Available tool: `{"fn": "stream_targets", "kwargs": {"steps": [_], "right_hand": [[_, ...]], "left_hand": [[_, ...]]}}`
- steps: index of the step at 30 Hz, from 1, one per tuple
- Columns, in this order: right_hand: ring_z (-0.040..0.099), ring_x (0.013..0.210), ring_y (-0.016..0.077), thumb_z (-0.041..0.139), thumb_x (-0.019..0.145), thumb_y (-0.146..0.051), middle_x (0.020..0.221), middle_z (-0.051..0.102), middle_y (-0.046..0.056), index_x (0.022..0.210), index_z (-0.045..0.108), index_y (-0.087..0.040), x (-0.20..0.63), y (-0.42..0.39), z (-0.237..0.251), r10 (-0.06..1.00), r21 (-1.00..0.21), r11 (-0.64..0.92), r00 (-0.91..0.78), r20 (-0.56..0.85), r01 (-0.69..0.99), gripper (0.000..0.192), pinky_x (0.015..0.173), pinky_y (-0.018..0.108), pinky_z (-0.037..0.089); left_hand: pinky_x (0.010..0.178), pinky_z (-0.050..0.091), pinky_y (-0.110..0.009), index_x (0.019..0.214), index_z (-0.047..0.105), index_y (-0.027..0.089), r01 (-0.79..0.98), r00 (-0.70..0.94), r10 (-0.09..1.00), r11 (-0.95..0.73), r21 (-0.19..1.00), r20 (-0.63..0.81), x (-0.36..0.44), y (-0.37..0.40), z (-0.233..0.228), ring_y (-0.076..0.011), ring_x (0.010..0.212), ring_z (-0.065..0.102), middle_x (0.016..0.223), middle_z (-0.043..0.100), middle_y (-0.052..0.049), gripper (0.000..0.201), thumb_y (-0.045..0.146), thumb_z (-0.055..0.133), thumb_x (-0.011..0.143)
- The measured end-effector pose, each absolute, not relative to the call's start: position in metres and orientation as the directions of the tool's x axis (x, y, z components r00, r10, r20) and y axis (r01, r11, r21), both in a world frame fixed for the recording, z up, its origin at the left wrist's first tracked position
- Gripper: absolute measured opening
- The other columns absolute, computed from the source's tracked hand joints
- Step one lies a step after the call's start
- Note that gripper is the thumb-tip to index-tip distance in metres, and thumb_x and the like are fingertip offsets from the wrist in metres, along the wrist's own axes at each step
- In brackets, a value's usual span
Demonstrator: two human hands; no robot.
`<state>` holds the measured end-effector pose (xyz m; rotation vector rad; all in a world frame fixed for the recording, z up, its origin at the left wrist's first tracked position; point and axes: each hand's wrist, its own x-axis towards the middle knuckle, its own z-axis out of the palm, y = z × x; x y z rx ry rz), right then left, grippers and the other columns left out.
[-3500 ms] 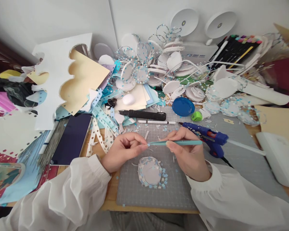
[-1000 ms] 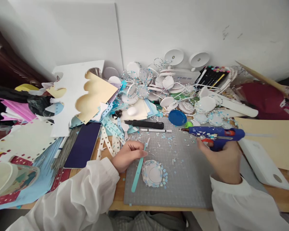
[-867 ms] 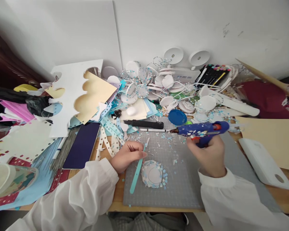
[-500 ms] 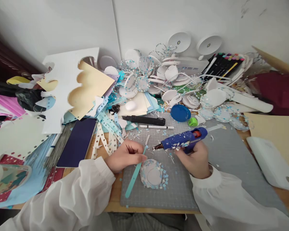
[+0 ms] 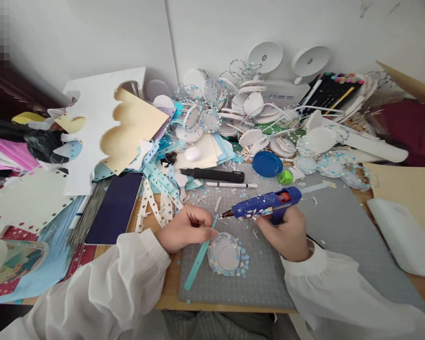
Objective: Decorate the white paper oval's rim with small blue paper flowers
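My left hand point(image 5: 186, 230) is closed, thumb and finger pinching a narrow teal paper strip point(image 5: 195, 269) that slants over the cutting mat point(image 5: 262, 288). In my right hand point(image 5: 286, 236) is a blue hot glue gun point(image 5: 257, 207), its barrel spotted with paper scraps. The gun's nozzle points left, close to the strip's upper end; whether they touch I cannot tell. Just below my left fingers lies a round white paper disc point(image 5: 226, 255), ringed with small blue and white stars. My fingertips hide part of the strip.
Behind the mat are a black cutter point(image 5: 216, 175), a white pen point(image 5: 232, 185), a blue lid point(image 5: 267, 164) and a small green item point(image 5: 285, 177). Heaped white discs and star garlands point(image 5: 212, 108) back onto the wall. A dark blue phone-like slab point(image 5: 115, 208) lies left; a white device point(image 5: 403, 236) lies right.
The glue gun has moved left and slightly down, bringing its nozzle to the strip's upper end. My left hand keeps its pinch on the strip. The view has shifted slightly.
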<state>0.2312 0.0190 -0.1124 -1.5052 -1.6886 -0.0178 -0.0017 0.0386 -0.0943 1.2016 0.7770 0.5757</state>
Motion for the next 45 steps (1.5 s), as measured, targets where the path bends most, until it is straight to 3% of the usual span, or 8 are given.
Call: {"fn": "stream_targets", "kwargs": {"steps": [11,21,28,32,38,42,45], "right_hand": [[0.042,0.035,0.0110,0.056,0.066,-0.022,0.040,0.044,-0.005,0.053,0.044,-0.022,0.231,0.020,-0.110,0.785,-0.483,0.321,0.056,0.616,0.814,0.017,0.038,0.024,0.033],[0.042,0.037,0.0128,0.056,0.064,-0.027,0.041,0.044,-0.005,0.052,0.042,-0.024,0.232,0.020,-0.111,0.823,-0.540,0.251,0.117,0.556,0.803,0.019,0.040,0.026,0.034],[0.051,0.048,0.0193,0.061,0.067,-0.027,0.049,0.050,-0.001,0.059,0.048,-0.025,0.238,0.020,-0.119,0.765,-0.380,0.307,0.011,0.644,0.873,0.016,0.049,0.032,0.041],[0.056,0.055,0.0234,0.064,0.070,-0.032,0.058,0.056,0.003,0.070,0.056,-0.023,0.248,0.021,-0.115,0.741,-0.346,0.158,0.121,0.660,0.925,0.011,0.053,0.035,0.043],[0.059,0.065,0.0275,0.065,0.072,-0.052,0.068,0.058,0.007,0.083,0.060,-0.019,0.290,0.012,-0.113,0.727,-0.423,-0.159,0.396,0.561,0.892,0.035,0.059,0.037,0.043],[0.058,0.071,0.0286,0.054,0.079,-0.052,0.077,0.060,0.011,0.093,0.057,-0.016,0.319,0.007,-0.129,0.823,-0.383,-0.169,0.344,0.453,0.908,0.039,0.061,0.039,0.042],[0.058,0.076,0.0297,0.051,0.080,-0.048,0.080,0.060,0.011,0.095,0.056,-0.017,0.328,0.004,-0.135,0.855,-0.364,-0.110,0.274,0.441,0.925,0.034,0.064,0.041,0.044]], "left_hand": [[0.046,0.018,-0.024,0.045,0.035,0.018,0.016,0.619,0.753,0.271,0.963,-0.222,-0.002,0.039,-0.094,-0.0063,0.045,0.026,0.046,0.029,0.006,0.038,0.028,0.064,0.067],[0.046,0.019,-0.025,0.044,0.033,0.018,0.040,0.612,0.756,0.264,0.964,-0.232,-0.002,0.038,-0.092,-0.0066,0.045,0.027,0.045,0.031,0.005,0.040,0.030,0.064,0.067],[0.046,0.019,-0.025,0.045,0.034,0.018,0.030,0.621,0.749,0.270,0.962,-0.230,-0.004,0.038,-0.095,-0.0068,0.045,0.028,0.046,0.032,0.005,0.040,0.030,0.065,0.068],[0.046,0.019,-0.025,0.045,0.035,0.017,0.012,0.612,0.760,0.269,0.963,-0.220,-0.005,0.038,-0.098,-0.0069,0.045,0.028,0.046,0.032,0.005,0.042,0.031,0.066,0.069],[0.047,0.022,-0.024,0.043,0.039,0.016,-0.012,0.593,0.774,0.281,0.960,-0.220,-0.004,0.038,-0.098,-0.0077,0.045,0.034,0.045,0.037,0.004,0.040,0.032,0.067,0.068],[0.047,0.024,-0.025,0.043,0.048,0.015,-0.018,0.596,0.768,0.305,0.952,-0.235,-0.003,0.038,-0.095,-0.0089,0.046,0.038,0.045,0.044,0.002,0.035,0.032,0.067,0.068],[0.046,0.020,-0.025,0.045,0.054,0.015,-0.023,0.581,0.774,0.325,0.946,-0.251,-0.003,0.038,-0.094,-0.0078,0.044,0.032,0.043,0.039,0.004,0.032,0.033,0.067,0.068]]}}
